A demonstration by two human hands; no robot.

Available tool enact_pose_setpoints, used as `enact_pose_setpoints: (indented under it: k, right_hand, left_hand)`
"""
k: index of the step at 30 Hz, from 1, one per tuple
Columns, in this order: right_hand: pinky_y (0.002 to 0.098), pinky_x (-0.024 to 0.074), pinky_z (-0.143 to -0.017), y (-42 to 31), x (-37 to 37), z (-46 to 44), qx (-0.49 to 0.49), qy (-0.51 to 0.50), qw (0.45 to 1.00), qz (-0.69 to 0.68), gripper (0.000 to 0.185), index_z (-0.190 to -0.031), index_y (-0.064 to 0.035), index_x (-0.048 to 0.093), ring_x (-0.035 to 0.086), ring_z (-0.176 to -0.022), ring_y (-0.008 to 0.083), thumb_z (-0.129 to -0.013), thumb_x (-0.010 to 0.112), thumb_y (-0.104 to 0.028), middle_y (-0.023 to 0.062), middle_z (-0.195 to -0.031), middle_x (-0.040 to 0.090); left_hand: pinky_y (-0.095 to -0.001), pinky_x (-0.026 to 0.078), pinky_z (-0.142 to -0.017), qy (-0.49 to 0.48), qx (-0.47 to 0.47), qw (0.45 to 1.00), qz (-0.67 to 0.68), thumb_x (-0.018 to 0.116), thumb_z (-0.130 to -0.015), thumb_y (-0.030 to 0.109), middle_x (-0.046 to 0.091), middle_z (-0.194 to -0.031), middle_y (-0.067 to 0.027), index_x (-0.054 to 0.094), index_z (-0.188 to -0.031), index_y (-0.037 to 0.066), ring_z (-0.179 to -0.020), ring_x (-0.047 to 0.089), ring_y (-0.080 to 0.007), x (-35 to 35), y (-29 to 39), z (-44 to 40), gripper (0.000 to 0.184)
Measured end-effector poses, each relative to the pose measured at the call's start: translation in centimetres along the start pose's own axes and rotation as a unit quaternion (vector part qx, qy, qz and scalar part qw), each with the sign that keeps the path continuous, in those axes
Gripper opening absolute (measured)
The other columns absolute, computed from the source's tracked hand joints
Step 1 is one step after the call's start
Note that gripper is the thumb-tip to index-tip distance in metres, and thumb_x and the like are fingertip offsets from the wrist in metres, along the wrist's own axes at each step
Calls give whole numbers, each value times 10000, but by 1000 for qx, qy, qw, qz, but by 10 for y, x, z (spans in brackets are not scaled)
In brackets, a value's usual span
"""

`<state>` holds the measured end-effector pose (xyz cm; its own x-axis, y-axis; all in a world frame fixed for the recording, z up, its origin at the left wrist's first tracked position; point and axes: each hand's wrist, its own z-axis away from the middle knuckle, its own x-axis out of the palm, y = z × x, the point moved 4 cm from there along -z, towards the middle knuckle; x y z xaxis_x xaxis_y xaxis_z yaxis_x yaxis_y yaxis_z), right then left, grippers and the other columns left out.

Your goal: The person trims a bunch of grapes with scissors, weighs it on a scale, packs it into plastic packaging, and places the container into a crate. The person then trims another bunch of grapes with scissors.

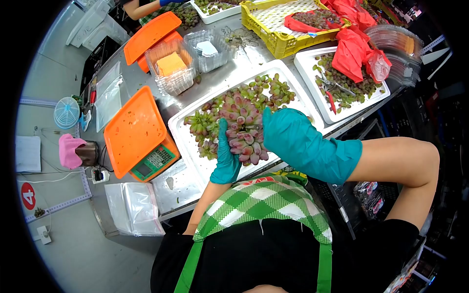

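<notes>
A cluster of pink-green succulent rosettes (244, 115) is held up over the white tray (188, 161), between my gloved hands. My left hand (227, 156), in a teal glove, supports the cluster from its left and lower side, with fingers pressed along it. On the other side my right hand (283, 129), also gloved in teal, is closed at the cluster's right edge; its fingertips are mostly hidden, and what they pinch, if anything, cannot be made out. More green rosettes (200, 124) lie in the tray around the cluster.
An orange-topped scale (134, 127) stands left, with plastic bags (134, 207) below. Clear boxes (171, 68) and a yellow crate (286, 46) are behind. A second white tray (337, 115) holds small rosettes and red-handled scissors (331, 101). Another person's arm (141, 7) shows at the top.
</notes>
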<state>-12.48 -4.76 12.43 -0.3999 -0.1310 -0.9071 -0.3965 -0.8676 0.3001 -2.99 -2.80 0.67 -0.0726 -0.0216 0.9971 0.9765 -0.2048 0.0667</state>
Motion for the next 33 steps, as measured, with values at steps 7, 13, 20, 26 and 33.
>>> enact_pose_setpoints:
  k: [7, 13, 20, 26, 33]
  right_hand:
    - [315, 377, -450, 9, 4, 3, -15, 14, 992, -127, 193, -731, 0, 520, 495, -536, 195, -574, 560, -104, 73, -556, 461]
    - [312, 370, -456, 18, -10, 9, -15, 36, 972, -234, 143, -664, -42, 480, 484, -521, 200, -559, 560, -97, 74, -566, 456]
    - [319, 373, -459, 11, 1, 2, 90, 69, 988, -104, 240, -814, 24, 489, 483, -528, 197, -619, 538, -108, 80, -617, 476]
    - [321, 349, -430, -8, 4, -3, 90, -10, 987, 136, 338, -920, 57, 466, 470, -520, 177, -668, 533, -157, 52, -608, 471]
    - [314, 313, -387, -13, -3, -5, 112, -29, 974, 192, 348, -921, 50, 471, 437, -480, 151, -682, 542, -193, 36, -604, 458]
  left_hand:
    - [-363, 376, -905, 105, 42, 970, -217, 407, -806, 477, 421, -1176, -116, 316, -1220, 74, -1049, 451, -233, -1, 1, 3, 584]
    - [-362, 362, -918, 117, 50, 961, -244, 395, -817, 465, 415, -1185, -115, 313, -1223, 72, -1064, 437, -233, -13, 7, 2, 571]
    - [-356, 371, -906, 141, 76, 962, -222, 401, -810, 478, 425, -1171, -113, 327, -1213, 78, -1059, 440, -219, -6, 6, 1, 572]
    - [-259, 489, -703, 57, 42, 988, -137, 456, -793, 464, 515, -1029, -66, 391, -1138, 93, -860, 551, -152, -34, 5, 2, 511]
    - [-226, 393, -590, 224, 131, 947, -187, 487, -793, 427, 476, -893, -13, 401, -1011, 130, -734, 468, -107, -18, 0, 5, 378]
